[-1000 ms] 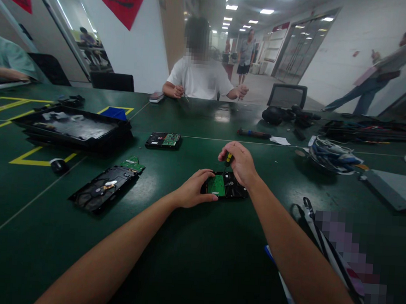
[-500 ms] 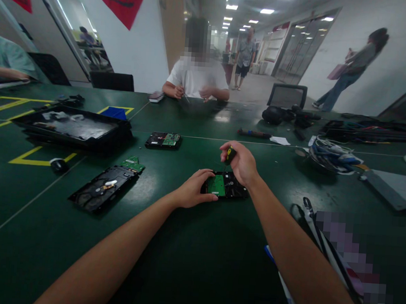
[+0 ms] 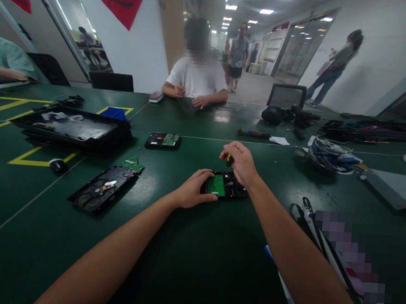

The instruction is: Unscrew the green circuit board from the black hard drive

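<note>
A black hard drive (image 3: 235,187) with a green circuit board (image 3: 216,185) on its upper face lies flat on the dark green table. My left hand (image 3: 196,188) grips the drive's left end, thumb along the near edge and fingers over the far one. Above the drive, my right hand (image 3: 242,161) is closed round a screwdriver (image 3: 229,159) with a yellow and black handle. It points down toward the board; my fingers cover most of the handle, and whether the tip sits in a screw is too small to tell.
Leftward lie a second hard drive (image 3: 105,189) with its board shifted off one end, and a third drive (image 3: 163,140) farther back. A black tray (image 3: 72,126) stands at the far left. Bundled cables (image 3: 333,156) and a lanyard (image 3: 325,244) lie rightward. A person (image 3: 197,80) sits opposite.
My right hand's fingers have shifted round the screwdriver handle, now covering more of it. My left hand and the drive stay put. In the background, two standing people have moved.
</note>
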### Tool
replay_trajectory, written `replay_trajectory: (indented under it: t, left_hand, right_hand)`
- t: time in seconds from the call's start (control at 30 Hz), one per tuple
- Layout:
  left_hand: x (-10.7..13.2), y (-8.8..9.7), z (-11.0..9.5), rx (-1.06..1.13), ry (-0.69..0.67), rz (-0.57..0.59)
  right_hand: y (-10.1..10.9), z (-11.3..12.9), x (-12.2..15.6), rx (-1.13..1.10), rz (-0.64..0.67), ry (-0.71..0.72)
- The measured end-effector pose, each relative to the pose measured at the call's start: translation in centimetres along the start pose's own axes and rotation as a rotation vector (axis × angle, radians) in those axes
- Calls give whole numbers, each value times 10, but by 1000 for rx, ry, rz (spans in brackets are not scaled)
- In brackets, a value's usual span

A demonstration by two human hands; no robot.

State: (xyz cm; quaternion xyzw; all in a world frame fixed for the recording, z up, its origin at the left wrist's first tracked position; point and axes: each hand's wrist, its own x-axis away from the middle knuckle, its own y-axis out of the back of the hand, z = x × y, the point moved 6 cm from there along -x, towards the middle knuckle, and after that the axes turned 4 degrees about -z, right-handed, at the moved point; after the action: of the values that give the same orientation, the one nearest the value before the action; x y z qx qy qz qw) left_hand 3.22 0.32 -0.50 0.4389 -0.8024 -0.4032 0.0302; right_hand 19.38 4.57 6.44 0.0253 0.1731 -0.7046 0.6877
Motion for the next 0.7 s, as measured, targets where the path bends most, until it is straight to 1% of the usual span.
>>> replay_trajectory:
  t: [0.07, 0.23, 0.37, 0.47, 0.7]
  left_hand:
    - [0, 0, 0, 3, 7, 5]
    - [0, 0, -2, 3, 0, 5]
    - [0, 0, -1, -11, -6, 7]
    - [0, -1, 0, -11, -4, 9]
    - [0, 0, 0, -2, 7, 10]
  right_hand:
    - [-1, 0, 0, -29, 10, -4]
    - [-6, 1, 1, -37, 87, -4]
    - [-1, -2, -1, -78, 45, -31]
    - [3, -3, -2, -33, 14, -22]
    - [1, -3, -1, -4, 3, -2]
